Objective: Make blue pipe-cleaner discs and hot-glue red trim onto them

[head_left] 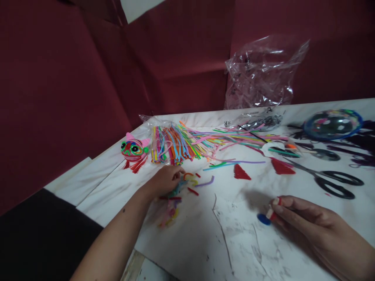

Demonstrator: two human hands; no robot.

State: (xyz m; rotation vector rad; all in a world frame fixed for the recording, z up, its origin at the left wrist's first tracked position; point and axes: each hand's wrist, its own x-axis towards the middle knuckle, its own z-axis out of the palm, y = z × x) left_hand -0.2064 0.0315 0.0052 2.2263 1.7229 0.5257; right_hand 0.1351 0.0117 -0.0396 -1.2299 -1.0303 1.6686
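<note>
My left hand (164, 180) rests on the white table (205, 242), fingers curled over a small heap of coloured strip offcuts (178, 189). My right hand (310, 220) pinches a small red-and-white piece (272, 210) with a blue disc (263, 219) at its tip, just above the tabletop. A big bundle of coloured strips (175, 142) lies beyond the left hand. A small colourful animal figure (133, 150) with pink ears sits to its left.
Black scissors (336, 181) lie at the right, with two red triangles (241, 173) nearby. A clear dome with a blue rim (332, 124) and a crumpled clear plastic bag (263, 74) stand at the back. Dark red cloth covers the wall behind.
</note>
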